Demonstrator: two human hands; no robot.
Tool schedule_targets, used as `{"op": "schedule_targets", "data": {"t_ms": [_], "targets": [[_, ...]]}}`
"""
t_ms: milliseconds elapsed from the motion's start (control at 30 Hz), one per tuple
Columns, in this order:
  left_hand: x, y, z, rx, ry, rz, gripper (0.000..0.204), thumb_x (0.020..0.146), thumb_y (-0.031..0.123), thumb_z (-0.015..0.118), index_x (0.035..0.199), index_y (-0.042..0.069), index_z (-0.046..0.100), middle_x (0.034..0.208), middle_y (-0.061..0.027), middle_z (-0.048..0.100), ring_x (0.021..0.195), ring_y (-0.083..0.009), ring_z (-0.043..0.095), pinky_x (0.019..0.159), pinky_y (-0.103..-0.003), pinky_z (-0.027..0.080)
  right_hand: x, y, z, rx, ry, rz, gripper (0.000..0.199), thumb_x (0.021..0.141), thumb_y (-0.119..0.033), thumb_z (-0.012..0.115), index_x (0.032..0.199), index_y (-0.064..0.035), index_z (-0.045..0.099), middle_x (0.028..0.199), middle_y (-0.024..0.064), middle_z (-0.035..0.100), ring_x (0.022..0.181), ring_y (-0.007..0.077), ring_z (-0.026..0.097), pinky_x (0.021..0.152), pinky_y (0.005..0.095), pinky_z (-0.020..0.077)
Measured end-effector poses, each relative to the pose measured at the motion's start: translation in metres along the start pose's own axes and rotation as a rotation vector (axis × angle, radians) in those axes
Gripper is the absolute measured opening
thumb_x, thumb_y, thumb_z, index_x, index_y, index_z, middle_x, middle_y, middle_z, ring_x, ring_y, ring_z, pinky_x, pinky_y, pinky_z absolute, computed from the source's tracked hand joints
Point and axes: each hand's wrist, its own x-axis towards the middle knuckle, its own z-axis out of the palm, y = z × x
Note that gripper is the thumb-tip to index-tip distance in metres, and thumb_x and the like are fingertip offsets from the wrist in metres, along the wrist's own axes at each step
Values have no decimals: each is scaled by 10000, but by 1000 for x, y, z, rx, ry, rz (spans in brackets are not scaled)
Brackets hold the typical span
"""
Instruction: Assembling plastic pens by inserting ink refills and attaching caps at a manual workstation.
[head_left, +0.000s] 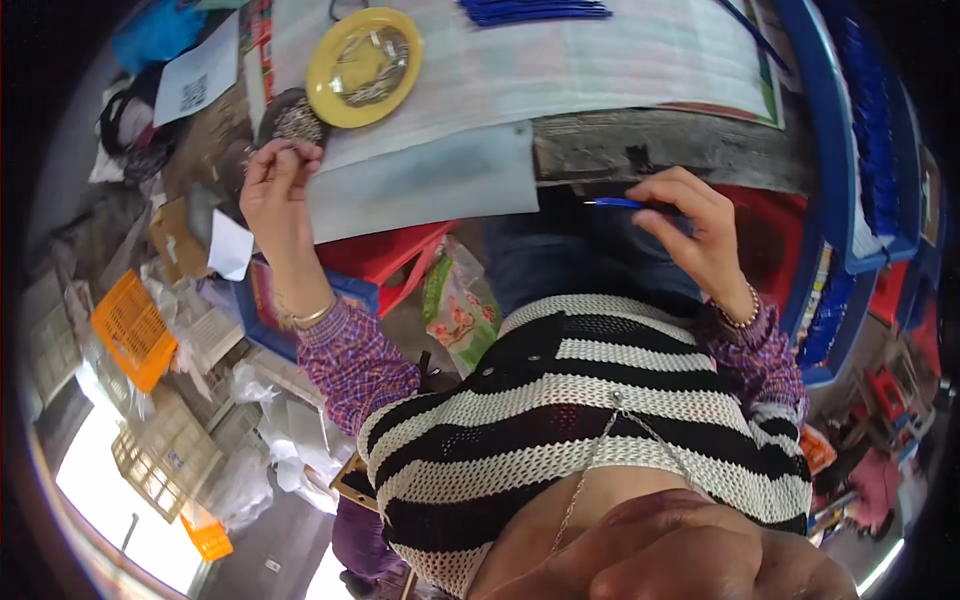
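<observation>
My right hand (690,225) is closed around a slim blue pen (615,203), its pale metallic point facing left, over my lap by the table's near edge. Thumb and fingers pressed together, my left hand (275,195) is at a dark dish (296,118) of tiny light-coloured pieces on the left side of the table. What it pinches, if anything, is too small to see. Just beyond that dish is a yellow plate (414,75) with small silvery parts in it. Farther back lies a bundle of blue pen-like sticks (535,10).
A pale sheet (425,185) covers the table's near left edge, beside bare worn wood (670,148). Blue bins (835,130) holding many blue sticks stand on the right. Another blue bin (262,310) and a red stool (385,255) are below the table.
</observation>
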Motion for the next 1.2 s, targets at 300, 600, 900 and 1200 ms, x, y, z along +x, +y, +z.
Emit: {"op": "schedule_targets", "data": {"t_ms": [300, 600, 900, 1200], "targets": [[-58, -15, 157, -98, -759, -488, 102, 825, 56, 612, 908, -3, 608, 834, -83, 644, 771, -146, 619, 686, -250, 491, -3, -2, -1, -398, 116, -411, 270, 609, -1, 740, 864, -25, 655, 819, 77, 619, 702, 218, 605, 593, 299, 487], [-70, -28, 175, -44, -924, -547, 95, 807, 76, 650, 860, -1, 634, 761, -13, 622, 683, -61, 556, 634, -199, 455, -8, 5, -6, -453, 85, -526, 249, 626, -43, 721, 867, -29, 661, 826, 63, 623, 707, 213, 606, 587, 301, 480], [-68, -28, 175, -23, -977, -586, 101, 789, 55, 634, 871, -5, 632, 817, -32, 624, 735, -87, 578, 675, -212, 473, -9, 9, -6, -437, 96, -541, 259, 622, -50, 721, 874, -38, 662, 824, 59, 627, 706, 208, 607, 581, 300, 478], [-69, -33, 176, 12, -979, -582, 110, 787, 69, 642, 864, -9, 629, 804, -28, 614, 722, -81, 565, 671, -212, 470, -8, 10, -5, -451, 96, -555, 253, 617, -58, 714, 862, -34, 656, 808, 60, 626, 699, 207, 606, 572, 298, 477]]}}
